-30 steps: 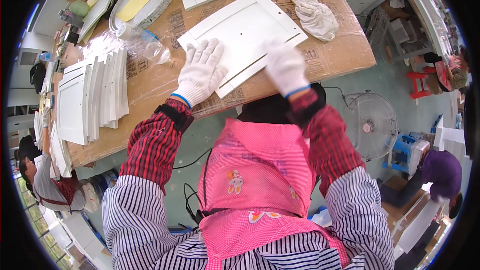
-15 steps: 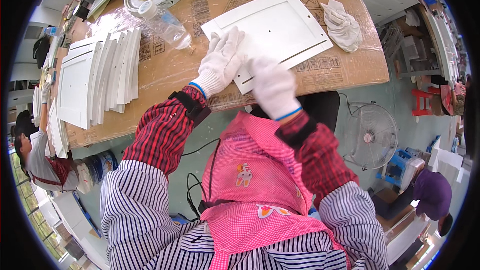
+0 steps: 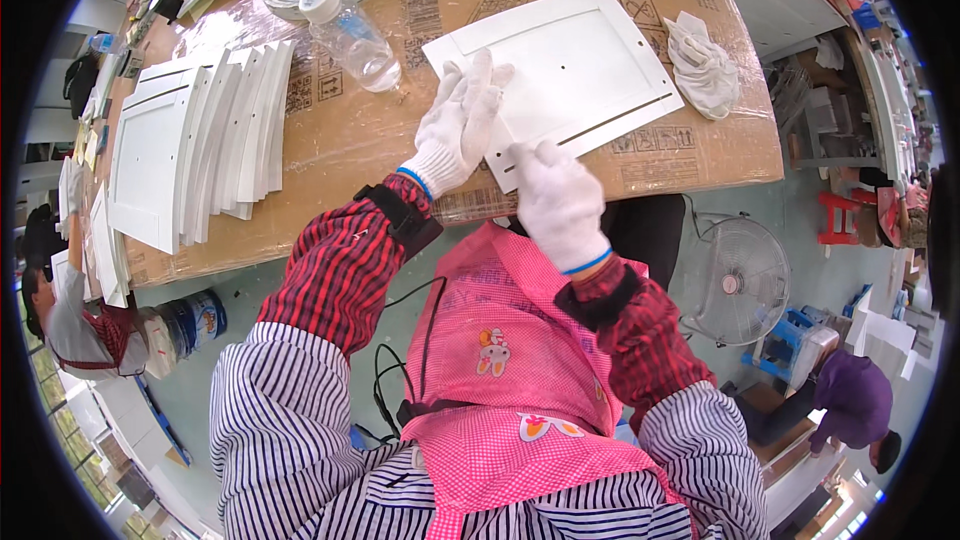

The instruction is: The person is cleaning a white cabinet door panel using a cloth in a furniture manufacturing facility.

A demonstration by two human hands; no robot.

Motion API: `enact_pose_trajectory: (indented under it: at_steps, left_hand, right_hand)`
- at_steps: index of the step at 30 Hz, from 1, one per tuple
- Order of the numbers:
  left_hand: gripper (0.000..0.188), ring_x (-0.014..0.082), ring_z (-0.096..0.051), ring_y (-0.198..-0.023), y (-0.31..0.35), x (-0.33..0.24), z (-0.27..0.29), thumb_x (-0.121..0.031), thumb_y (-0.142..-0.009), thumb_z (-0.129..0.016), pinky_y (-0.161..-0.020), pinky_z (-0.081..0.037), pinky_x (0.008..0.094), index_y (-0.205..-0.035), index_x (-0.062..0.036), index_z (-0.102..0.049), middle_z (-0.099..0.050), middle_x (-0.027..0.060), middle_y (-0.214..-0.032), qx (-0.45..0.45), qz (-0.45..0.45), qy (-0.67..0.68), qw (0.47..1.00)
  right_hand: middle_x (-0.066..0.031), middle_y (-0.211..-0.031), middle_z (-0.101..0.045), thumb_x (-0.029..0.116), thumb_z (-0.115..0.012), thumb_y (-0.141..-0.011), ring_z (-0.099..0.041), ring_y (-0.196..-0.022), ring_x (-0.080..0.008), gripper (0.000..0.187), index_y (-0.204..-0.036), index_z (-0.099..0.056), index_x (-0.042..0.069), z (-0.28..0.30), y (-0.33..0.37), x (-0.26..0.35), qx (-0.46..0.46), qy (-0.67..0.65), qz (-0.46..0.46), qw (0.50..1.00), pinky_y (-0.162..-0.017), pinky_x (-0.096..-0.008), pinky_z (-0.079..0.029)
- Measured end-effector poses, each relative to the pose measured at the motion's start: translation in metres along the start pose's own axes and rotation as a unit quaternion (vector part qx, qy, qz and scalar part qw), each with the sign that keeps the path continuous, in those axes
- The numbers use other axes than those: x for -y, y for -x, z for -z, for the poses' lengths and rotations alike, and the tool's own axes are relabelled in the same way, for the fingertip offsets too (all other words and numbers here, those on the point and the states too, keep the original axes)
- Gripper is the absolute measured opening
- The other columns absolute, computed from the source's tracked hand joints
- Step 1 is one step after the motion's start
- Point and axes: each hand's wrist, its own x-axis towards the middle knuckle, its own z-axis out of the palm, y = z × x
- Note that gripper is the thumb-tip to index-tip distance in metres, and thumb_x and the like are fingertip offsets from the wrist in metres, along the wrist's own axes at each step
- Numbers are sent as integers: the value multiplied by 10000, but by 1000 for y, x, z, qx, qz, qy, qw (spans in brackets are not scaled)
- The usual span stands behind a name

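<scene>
Our left hand (image 3: 462, 120) lies flat on the white panel (image 3: 560, 70), grip open; our right hand (image 3: 556, 202) has slid to its near edge, grip closing on that edge. Panel has shifted closer, overhanging the cardboard-covered surface (image 3: 340, 140). Stacked panels (image 3: 190, 140), bottle (image 3: 350, 35), rag (image 3: 700, 65) nearby; fan (image 3: 735, 280) on floor.

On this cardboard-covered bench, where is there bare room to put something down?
Bare cardboard lies between the fanned stack of white panels and the left hand, below the plastic bottle. A narrower strip runs under the crumpled cloth. The white panel under the right hand and the far edge are crowded.
</scene>
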Motion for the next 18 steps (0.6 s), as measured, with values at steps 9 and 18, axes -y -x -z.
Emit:
enact_pose_trajectory:
  at_steps: [9, 18]
  left_hand:
    - [629, 445, -178, -1592, -9, -13, -6, -522, -1074, -333, -1287, -215, 464, -1626, -227, -396, -392, 125, -1669, -3, -26, -20, 999]
    - [465, 403, -577, -1247, -75, -33, 35, -415, -976, -622, -1037, -495, 500, -1333, -118, -595, -638, 188, -1276, -25, -30, -310, 950]
  right_hand:
    - [-91, -944, -662, 137, -606, -929, -687, -822, -313, 231, -1139, -699, 157, -16, 4, -65, -64, 32, -31, 997, -680, -438, -563]
    - [-77, -987, -649, 162, -554, -1022, -659, -934, -290, 222, -1188, -701, 162, 3, -35, -154, 147, 27, -192, 970, -680, -428, -539]
